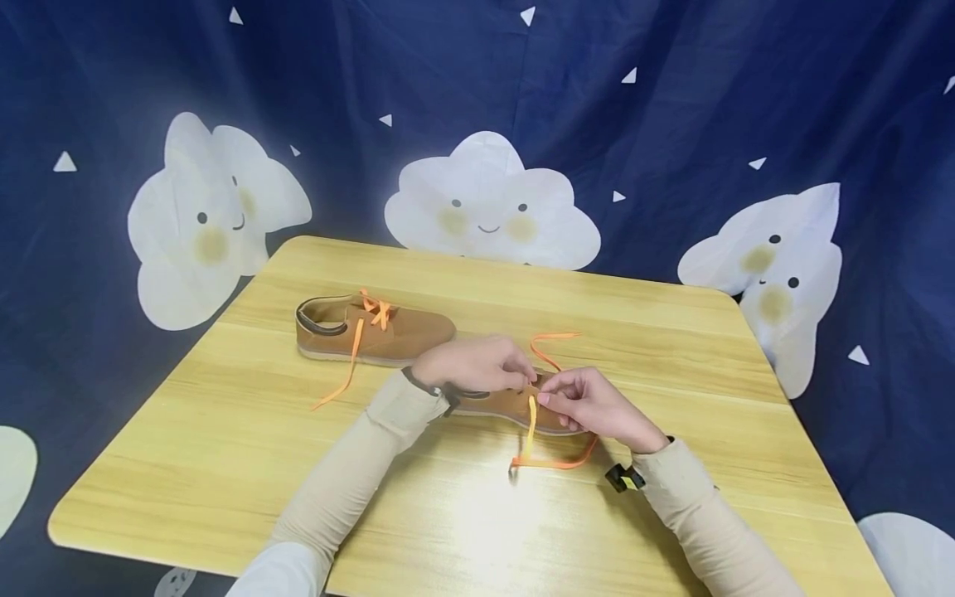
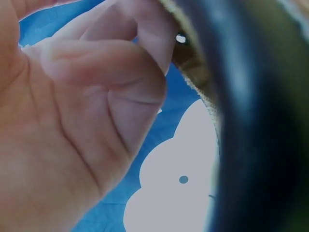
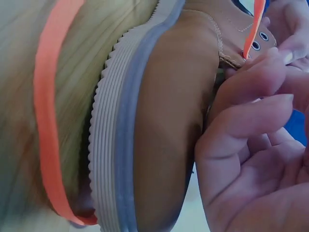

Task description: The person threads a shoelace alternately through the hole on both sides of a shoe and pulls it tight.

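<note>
A brown shoe with orange laces lies on its sole, toe to the right. My left hand reaches over its ankle opening from the left, with bent fingers and thumb holding it at the eyelet flaps. From the right my right hand meets it there, thumb and index finger pinching together beside the lowest eyelet, on the shoelace, mostly hidden by the fingertips. One lace end leaves this eyelet and hangs down the near side. In the left wrist view the left hand shows its palm and curled fingers.
Behind and to the left stands a second brown shoe, its orange lace crossed and trailing onto the wooden table. A loose lace end lies beyond the near shoe; another stretch loops in front. A blue cloud-print curtain hangs behind.
</note>
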A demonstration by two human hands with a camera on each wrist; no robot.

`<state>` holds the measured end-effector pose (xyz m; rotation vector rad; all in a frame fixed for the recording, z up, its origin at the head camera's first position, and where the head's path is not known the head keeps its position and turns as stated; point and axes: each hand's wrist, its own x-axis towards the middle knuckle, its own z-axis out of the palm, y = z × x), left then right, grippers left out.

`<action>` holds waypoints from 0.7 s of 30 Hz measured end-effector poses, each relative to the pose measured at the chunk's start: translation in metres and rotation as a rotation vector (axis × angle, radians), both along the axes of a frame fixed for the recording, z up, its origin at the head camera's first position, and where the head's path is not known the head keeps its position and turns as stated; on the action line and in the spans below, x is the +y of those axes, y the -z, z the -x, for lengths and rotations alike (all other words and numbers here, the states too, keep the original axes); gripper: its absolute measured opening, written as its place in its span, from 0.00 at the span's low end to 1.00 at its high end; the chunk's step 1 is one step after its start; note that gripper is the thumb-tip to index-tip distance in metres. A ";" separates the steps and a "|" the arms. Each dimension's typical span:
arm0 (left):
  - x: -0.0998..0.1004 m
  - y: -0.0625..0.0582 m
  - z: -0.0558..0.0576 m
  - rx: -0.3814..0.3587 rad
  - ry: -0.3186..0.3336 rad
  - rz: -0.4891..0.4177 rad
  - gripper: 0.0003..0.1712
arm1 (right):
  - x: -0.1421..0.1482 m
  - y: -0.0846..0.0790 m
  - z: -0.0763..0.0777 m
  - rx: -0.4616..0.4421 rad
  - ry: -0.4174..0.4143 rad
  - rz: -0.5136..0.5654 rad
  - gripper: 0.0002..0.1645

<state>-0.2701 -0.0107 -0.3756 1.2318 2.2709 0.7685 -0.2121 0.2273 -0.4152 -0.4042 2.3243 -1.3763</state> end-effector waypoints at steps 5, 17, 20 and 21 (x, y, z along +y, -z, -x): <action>-0.001 -0.004 -0.002 0.030 -0.014 -0.077 0.19 | 0.000 0.001 0.001 0.001 -0.004 0.005 0.13; -0.004 -0.013 -0.002 0.095 -0.125 -0.228 0.22 | -0.001 0.001 0.005 0.038 0.023 0.032 0.14; -0.003 -0.012 -0.001 0.123 -0.103 -0.242 0.22 | -0.004 0.000 0.007 0.108 0.081 0.131 0.16; -0.003 -0.012 0.000 0.126 -0.094 -0.242 0.23 | -0.005 -0.001 0.007 0.128 0.101 0.170 0.17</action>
